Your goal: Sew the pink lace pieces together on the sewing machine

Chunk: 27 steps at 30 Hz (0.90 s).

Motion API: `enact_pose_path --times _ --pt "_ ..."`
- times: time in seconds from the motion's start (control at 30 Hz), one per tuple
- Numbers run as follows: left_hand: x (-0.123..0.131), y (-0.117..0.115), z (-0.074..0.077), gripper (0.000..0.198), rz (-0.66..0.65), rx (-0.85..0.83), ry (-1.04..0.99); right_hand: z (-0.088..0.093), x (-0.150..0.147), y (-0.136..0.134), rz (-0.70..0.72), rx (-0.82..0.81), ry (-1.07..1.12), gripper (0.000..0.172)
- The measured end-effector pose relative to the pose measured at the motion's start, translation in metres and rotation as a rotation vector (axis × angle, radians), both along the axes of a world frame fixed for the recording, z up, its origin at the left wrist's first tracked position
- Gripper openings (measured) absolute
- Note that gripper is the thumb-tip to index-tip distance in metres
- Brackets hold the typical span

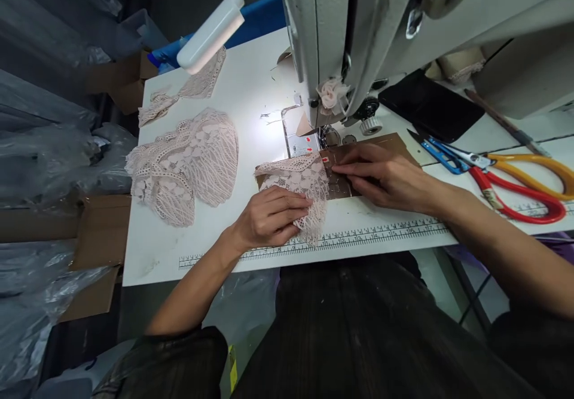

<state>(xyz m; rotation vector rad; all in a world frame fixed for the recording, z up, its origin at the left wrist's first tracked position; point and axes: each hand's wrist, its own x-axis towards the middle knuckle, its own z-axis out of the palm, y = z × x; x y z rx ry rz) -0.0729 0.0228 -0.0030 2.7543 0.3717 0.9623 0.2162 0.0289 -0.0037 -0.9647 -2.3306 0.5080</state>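
Note:
A beige lace piece (pixel 293 174) with a scalloped, netted edge lies partly over a brown card (pixel 399 145) in front of the sewing machine's needle area. My left hand (pixel 273 216) is curled on the lower part of the lace, fingers closed over it; the thumb is mostly hidden. Just right of the lace, my right hand (pixel 385 177) rests on the brown card, fingers stretched out and fingertips close to the lace edge. Small red marks (pixel 325 160) show near the presser foot (pixel 321 139). The sewing machine (pixel 332 34) stands over the work.
More lace pieces (pixel 215 154) lie at left on the white table (pixel 152 267). To the right are orange-handled scissors (pixel 533 166), red-handled scissors (pixel 515 195), a blue snipper (pixel 443 155) and a black phone-like slab (pixel 430 103). A lamp (pixel 210 34) hangs above; a ruler strip (pixel 359 234) runs along the front.

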Motion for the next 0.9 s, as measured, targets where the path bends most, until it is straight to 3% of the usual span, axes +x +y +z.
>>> enact_pose_path --times 0.47,0.63,0.8,0.9 --pt "0.002 -0.002 0.002 0.021 -0.036 -0.012 0.048 -0.001 -0.009 -0.013 0.045 0.065 -0.294 0.040" --pt "0.001 0.003 0.013 0.051 -0.068 -0.075 0.039 -0.001 -0.009 -0.012 0.054 0.079 -0.279 0.039" --pt "0.013 0.025 0.018 0.023 0.107 0.162 0.204 -0.001 -0.010 -0.011 0.045 0.080 -0.273 0.040" --pt "0.024 0.038 0.014 0.022 0.121 0.254 0.362 -0.001 -0.010 -0.012 0.037 0.077 -0.271 0.041"
